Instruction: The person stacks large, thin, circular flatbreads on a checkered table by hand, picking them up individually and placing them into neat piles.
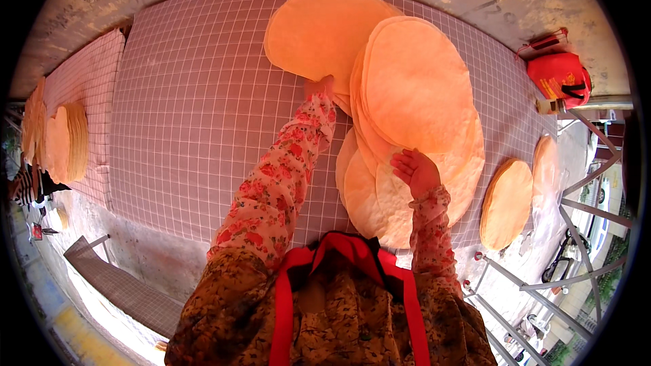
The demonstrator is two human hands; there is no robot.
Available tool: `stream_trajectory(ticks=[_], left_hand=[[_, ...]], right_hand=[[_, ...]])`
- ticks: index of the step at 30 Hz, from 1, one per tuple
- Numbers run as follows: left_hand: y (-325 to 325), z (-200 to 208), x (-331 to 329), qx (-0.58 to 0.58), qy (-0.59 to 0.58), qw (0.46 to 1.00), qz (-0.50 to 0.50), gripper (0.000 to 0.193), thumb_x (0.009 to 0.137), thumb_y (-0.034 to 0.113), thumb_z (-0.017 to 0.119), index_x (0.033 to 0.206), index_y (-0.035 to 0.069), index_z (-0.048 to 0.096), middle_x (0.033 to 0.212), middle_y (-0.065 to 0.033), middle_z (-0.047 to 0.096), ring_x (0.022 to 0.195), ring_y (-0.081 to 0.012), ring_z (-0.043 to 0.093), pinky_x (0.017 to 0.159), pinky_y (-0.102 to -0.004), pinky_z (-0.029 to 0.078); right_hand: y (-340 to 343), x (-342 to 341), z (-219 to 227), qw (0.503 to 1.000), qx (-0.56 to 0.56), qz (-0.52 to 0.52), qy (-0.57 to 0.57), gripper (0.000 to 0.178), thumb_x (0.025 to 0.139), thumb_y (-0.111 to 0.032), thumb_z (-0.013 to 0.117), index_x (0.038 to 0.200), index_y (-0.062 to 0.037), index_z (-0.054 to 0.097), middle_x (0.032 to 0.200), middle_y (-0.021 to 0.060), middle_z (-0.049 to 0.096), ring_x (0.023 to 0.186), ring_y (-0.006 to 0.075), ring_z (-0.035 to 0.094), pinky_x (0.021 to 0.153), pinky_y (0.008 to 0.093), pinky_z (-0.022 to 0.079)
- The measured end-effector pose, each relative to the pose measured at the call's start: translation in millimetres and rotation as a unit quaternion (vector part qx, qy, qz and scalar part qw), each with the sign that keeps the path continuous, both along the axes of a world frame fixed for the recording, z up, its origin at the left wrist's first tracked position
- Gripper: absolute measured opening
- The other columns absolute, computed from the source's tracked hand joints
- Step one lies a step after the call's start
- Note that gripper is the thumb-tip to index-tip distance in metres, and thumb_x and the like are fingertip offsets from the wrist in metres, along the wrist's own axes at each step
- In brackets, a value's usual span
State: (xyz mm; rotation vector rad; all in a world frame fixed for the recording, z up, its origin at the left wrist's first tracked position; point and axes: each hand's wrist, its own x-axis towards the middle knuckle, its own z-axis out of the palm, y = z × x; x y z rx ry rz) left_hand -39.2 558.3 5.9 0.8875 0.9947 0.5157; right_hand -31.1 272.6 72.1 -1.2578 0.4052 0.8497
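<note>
Thin, round, pale-orange sheets lie in overlapping piles on the checked tabletop. My left hand (320, 87) is at the near edge of the far-left pile of round sheets (325, 30), its fingers closed on that edge and partly hidden. To the right, a taller pile of round sheets (417, 85) overlaps it. My right hand (417, 173) is open, fingers apart, over the lower sheets (451, 169) just below that pile's near edge. More sheets (369, 196), wrinkled and paler, lie nearest my body.
The checked table covering (203, 95) stretches far to the left. A stack of round sheets (68, 142) stands at the far left, another stack (507, 203) near the right edge. A red bag (557, 74) sits at the back right. Metal railings (542, 291) stand at the lower right.
</note>
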Motion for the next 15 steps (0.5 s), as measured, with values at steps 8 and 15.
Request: stream_trajectory(ticks=[8,15], left_hand=[[101,63,-21,0.063,-0.137,0.984,-0.095,0.033,0.081,0.004,0.055,0.113,-0.001,0.049,0.104,-0.0122,0.058,0.091,-0.025,0.06,0.07,-0.0344,0.054],[162,165,-20,0.169,-0.136,0.961,-0.17,0.035,0.076,0.001,0.059,0.11,0.001,0.05,0.095,-0.0115,0.061,0.081,-0.0249,0.063,0.057,-0.0347,0.053]], right_hand=[[99,58,40,0.622,-0.229,0.139,-0.736,0.038,0.08,-0.012,0.06,0.116,-0.0034,0.053,0.114,0.0188,0.054,0.105,0.0374,0.05,0.088,0.0421,0.042],[151,64,-61,0.536,-0.417,0.394,-0.619,0.058,0.087,-0.038,0.044,0.139,-0.0199,0.025,0.148,0.0091,0.015,0.137,0.0274,0.011,0.107,0.0534,0.01]])
